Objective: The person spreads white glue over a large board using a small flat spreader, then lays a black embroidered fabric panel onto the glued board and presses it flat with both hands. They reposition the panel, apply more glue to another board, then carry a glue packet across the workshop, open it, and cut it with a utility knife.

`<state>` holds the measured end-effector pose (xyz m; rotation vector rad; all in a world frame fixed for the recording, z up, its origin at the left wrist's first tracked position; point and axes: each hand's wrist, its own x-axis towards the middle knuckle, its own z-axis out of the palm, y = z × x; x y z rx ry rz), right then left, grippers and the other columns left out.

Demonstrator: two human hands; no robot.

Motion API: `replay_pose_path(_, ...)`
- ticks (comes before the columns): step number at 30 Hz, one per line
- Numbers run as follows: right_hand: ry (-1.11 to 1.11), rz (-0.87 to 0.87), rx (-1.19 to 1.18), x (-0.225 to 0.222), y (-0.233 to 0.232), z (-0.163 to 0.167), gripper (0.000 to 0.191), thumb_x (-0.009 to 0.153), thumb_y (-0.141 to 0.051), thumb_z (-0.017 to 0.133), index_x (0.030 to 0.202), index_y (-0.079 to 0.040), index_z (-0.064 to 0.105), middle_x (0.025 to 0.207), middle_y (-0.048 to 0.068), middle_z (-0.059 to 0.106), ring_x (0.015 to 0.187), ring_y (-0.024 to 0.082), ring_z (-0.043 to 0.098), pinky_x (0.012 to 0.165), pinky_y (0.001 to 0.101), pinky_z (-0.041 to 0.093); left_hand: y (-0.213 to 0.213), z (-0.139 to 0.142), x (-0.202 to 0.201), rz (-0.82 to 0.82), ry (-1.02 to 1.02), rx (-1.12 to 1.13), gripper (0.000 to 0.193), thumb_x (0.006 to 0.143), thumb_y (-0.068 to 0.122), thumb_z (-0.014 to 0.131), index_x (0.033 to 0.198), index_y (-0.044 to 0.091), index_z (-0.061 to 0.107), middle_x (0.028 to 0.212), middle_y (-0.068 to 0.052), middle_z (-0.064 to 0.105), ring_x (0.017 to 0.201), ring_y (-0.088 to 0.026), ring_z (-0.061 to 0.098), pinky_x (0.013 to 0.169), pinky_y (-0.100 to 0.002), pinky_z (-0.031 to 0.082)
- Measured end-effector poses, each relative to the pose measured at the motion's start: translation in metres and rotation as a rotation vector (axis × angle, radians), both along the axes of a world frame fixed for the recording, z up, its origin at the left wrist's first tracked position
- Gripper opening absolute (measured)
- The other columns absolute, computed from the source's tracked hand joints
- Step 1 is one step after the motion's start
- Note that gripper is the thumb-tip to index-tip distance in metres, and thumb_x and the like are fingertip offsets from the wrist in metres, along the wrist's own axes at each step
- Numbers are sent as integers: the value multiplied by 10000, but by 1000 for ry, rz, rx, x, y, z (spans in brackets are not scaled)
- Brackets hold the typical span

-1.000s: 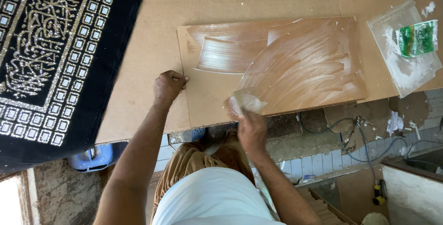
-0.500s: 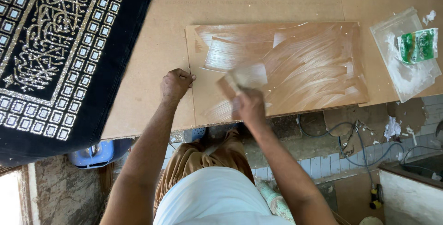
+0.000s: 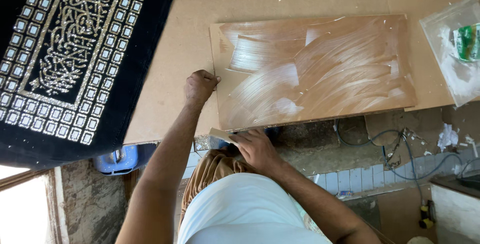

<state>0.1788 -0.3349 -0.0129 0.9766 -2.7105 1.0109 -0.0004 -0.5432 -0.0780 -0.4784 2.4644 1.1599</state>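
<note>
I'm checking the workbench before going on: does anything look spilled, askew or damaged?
The white paste on the small board lies in uneven streaks with bare patches. The board's near edge overhangs the larger sheet. White smears cover the plastic bag at the right. Nothing looks broken.

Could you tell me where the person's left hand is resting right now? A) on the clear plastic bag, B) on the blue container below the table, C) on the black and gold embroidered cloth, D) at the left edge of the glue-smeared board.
D: the left hand sits closed at the left edge of the glue-smeared board, away from the embroidered cloth.
</note>
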Motion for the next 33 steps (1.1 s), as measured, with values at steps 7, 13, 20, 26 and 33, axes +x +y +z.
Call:
replay_pose_path(7,-39,-801,-11,-66,154,5,170,1024,-74,617,1126,-19,741,932,221,711,811,376,694,715,459,534,14,-5,-4,-30,49,-11,430,724,437,930,841,74,732,726,-39,752,647,-138,714,641,-314,574)
replay_pose_path(13,57,-376,67,-11,103,-9,186,936,-103,661,1112,-68,710,980,130,743,870,310,678,829,480,501,22,0,-9,-21,-48,-41,385,729,433,928,817,98,758,697,-45,747,601,-135,666,607,-341,537)
replay_pose_path(20,-446,-652,-407,26,112,-6,256,1009,-206,646,1147,-7,727,942,90,745,850,207,693,760,344,545,33,14,-6,47,-106,-72,393,756,459,905,873,102,788,744,-57,741,570,-182,624,549,-365,518)
replay_pose_path(26,-439,-1009,-776,44,199,13,366,1028,-288,634,1178,35,720,1006,57,747,908,89,628,814,269,521,50,18,7,179,-7,12,366,769,382,913,888,51,807,764,-48,743,611,-153,631,548,-337,505)
replay_pose_path(33,-317,-1191,-1050,84,301,10,356,1017,-253,666,1212,44,683,1097,65,722,981,105,619,875,275,493,63,42,12,333,30,219,365,799,325,896,988,29,795,862,-54,732,756,-131,602,624,-312,476)
